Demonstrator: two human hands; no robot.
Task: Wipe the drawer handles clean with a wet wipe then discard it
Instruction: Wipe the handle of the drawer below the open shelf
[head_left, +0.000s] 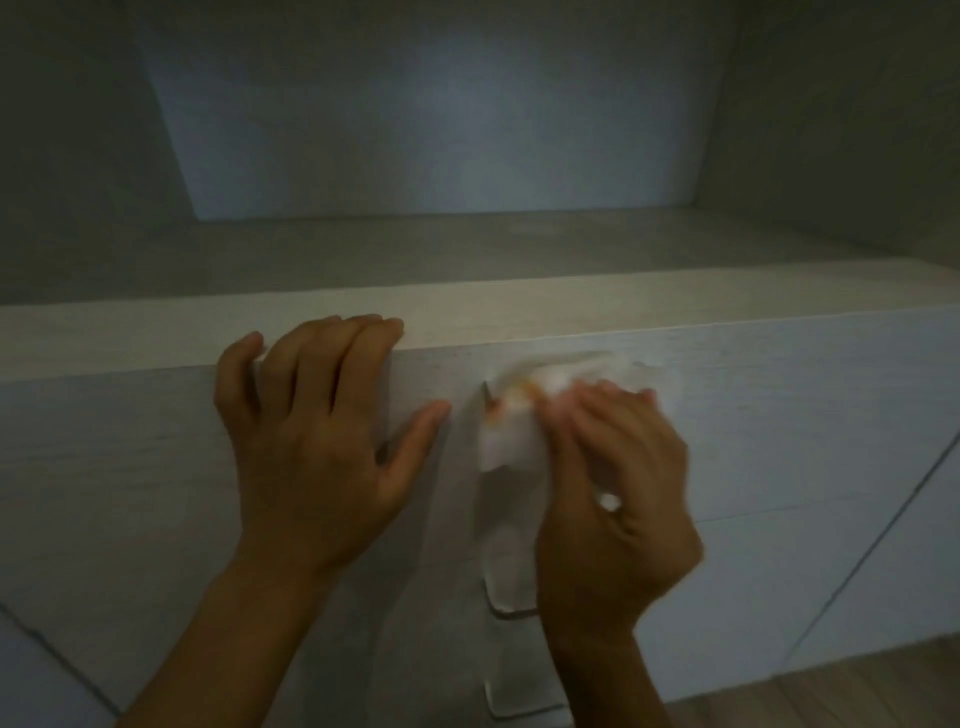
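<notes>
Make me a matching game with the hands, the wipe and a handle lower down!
Things:
1. left hand
2. right hand
3. wipe
4. lower handle

Where or what:
A. pressed against the top drawer front
B. bare, nothing touching it
C. resting on the top edge of the cabinet
D. holding the wipe

Pairs: 1-C, 2-D, 3-A, 4-B
</notes>
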